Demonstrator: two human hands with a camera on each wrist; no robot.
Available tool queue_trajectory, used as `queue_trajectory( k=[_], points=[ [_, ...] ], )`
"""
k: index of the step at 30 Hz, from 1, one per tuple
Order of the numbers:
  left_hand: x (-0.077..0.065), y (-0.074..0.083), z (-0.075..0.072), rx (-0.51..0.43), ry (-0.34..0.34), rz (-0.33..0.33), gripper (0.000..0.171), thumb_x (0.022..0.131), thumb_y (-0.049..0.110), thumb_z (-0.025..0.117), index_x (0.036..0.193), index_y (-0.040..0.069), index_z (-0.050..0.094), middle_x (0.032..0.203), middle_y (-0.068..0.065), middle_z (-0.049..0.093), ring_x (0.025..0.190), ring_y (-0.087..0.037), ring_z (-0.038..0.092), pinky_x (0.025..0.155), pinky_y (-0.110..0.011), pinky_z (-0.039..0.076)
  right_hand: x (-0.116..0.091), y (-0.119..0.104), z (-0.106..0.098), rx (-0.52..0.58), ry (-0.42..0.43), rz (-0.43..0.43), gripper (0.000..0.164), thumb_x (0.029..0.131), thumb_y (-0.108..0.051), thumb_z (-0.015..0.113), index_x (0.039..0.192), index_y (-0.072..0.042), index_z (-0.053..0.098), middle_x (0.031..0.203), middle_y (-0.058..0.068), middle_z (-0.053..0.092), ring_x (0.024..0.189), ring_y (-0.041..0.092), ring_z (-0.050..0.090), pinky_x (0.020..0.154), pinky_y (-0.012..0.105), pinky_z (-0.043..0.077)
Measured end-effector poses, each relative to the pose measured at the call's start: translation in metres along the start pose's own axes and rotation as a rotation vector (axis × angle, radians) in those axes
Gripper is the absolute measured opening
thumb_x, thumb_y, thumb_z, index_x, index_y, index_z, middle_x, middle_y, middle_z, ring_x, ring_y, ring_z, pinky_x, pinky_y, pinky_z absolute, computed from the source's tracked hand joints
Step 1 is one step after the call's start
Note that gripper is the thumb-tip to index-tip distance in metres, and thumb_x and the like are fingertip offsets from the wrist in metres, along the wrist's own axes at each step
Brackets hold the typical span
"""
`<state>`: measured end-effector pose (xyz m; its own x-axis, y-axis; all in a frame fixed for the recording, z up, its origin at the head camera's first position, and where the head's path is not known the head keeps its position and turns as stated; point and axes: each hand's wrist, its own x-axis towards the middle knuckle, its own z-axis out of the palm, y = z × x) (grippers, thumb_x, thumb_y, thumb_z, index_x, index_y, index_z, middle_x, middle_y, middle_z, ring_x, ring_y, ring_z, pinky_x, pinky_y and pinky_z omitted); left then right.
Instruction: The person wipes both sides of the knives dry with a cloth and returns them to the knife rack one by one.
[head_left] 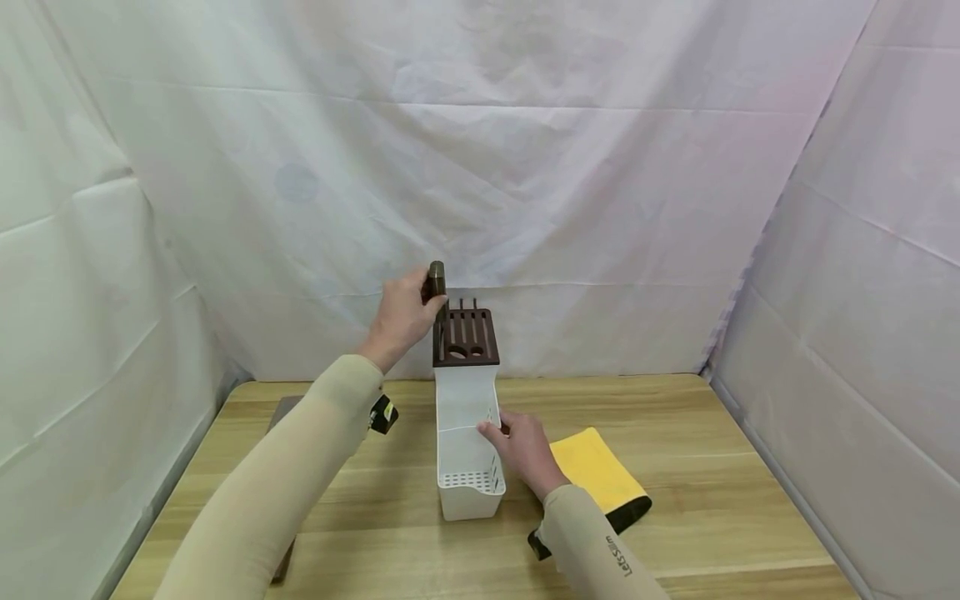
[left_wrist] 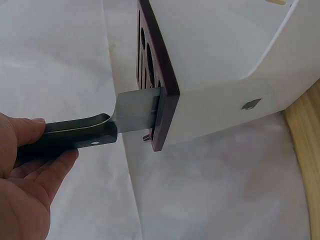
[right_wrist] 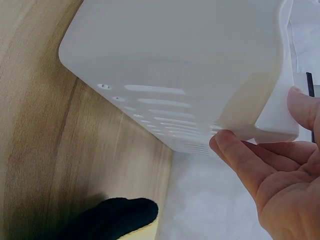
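A white plastic knife holder stands upright on the table, with a dark brown slotted top at its back part and a lower open basket with a perforated floor in front. My left hand grips the dark handle of a broad-bladed knife above the top. In the left wrist view the blade is partly inside an edge slot, its upper part showing. My right hand holds the right side of the holder, thumb over the rim and fingers against the outer wall.
A yellow cloth with a black underside lies on the wooden table to the right. A flat brown board lies at left, mostly hidden under my left sleeve. White sheeting hangs behind and at both sides.
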<state>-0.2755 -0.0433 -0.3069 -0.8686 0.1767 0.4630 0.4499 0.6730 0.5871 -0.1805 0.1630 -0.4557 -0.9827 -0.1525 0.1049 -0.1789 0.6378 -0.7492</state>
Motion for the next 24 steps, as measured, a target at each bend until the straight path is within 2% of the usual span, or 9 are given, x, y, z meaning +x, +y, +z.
queue_trajectory(
  k=[13, 24],
  points=[
    [-0.003, -0.007, 0.008, -0.019, -0.029, -0.05, 0.03, 0.102, 0.01, 0.066, 0.125, -0.007, 0.06, 0.113, -0.029, 0.071, 0.088, -0.035, 0.074, 0.071, -0.042, 0.062, 0.0, 0.0, 0.002, -0.003, -0.001, 0.019, 0.037, 0.102, -0.029, 0.067, 0.128, -0.003, 0.071, 0.115, 0.013, 0.075, 0.095, 0.02, 0.069, 0.083, 0.041, 0.06],
    [-0.007, -0.013, 0.012, 0.022, -0.029, -0.083, 0.024, 0.102, 0.014, 0.067, 0.118, -0.003, 0.062, 0.108, -0.024, 0.071, 0.081, -0.031, 0.072, 0.068, -0.04, 0.059, -0.001, -0.001, 0.002, -0.014, -0.004, 0.011, 0.04, 0.102, -0.029, 0.067, 0.13, -0.002, 0.07, 0.116, 0.014, 0.075, 0.096, 0.021, 0.069, 0.083, 0.041, 0.06]
  ],
)
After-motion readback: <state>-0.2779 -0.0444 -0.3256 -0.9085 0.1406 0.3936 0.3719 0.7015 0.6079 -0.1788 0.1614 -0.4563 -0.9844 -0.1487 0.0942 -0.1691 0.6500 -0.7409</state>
